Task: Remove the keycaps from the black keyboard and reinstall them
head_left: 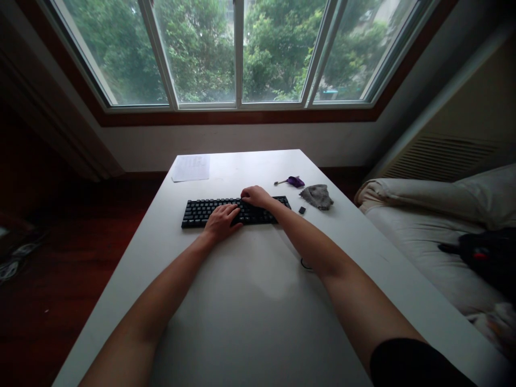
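A black keyboard (201,211) lies across the middle of a white table (250,301). My left hand (221,221) rests flat on the keyboard's front middle, fingers stretched over the keys. My right hand (255,195) sits on the keys at the back right, fingers curled down with the tips hidden. Neither hand lifts anything.
A sheet of paper (191,167) lies at the table's far left. A small purple tool (294,181), a grey cloth (317,196) and a small black piece (302,210) lie right of the keyboard. A bed (435,242) stands at the right, a window (237,51) ahead.
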`<state>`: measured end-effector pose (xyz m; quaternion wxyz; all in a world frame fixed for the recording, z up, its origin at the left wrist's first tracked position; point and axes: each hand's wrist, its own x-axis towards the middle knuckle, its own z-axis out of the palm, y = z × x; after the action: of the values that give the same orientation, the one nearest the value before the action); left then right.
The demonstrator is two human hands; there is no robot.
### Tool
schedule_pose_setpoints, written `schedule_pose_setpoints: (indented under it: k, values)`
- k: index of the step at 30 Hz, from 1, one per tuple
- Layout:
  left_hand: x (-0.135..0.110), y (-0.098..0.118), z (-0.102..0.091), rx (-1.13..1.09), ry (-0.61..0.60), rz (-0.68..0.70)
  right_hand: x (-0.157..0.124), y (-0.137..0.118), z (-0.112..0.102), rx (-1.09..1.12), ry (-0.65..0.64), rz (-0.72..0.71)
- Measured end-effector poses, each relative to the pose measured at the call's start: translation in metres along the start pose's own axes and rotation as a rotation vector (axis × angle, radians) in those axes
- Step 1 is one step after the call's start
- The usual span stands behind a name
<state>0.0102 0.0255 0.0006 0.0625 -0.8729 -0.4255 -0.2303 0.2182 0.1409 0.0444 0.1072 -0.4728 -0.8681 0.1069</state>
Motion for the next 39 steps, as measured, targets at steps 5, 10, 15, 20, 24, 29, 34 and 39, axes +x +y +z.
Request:
schedule_pose_setpoints:
  k: [5,10,15,20,24,29,34,39]
  values:
    - [-0.001,-0.001,0.001,0.009,0.003,0.006,0.001,-0.002,0.003,-0.041,0.002,-0.02]
    - [0.0,0.0,-0.001,0.0,-0.011,0.001,0.001,-0.002,0.005,-0.032,0.008,-0.008]
    - [0.0,0.001,-0.001,-0.007,-0.004,0.001,0.006,0.001,0.006,0.01,-0.035,0.046]
    - [0.0,0.0,0.001,-0.002,0.004,0.003,0.014,-0.006,0.014,0.134,0.172,0.137]
    - [0.0,-0.001,0.001,-0.005,0.0,0.006,0.026,-0.022,0.02,0.636,0.302,0.133]
    - [-0.001,-0.004,0.001,-0.012,-0.012,0.008,0.044,-0.039,0.021,1.348,0.255,0.062]
    - [-0.001,-0.005,0.003,-0.017,-0.004,0.013,0.05,-0.044,0.034,1.485,0.152,0.118]
    - [-0.001,-0.004,0.002,-0.019,-0.007,0.008,0.056,-0.036,0.042,1.347,0.242,0.136]
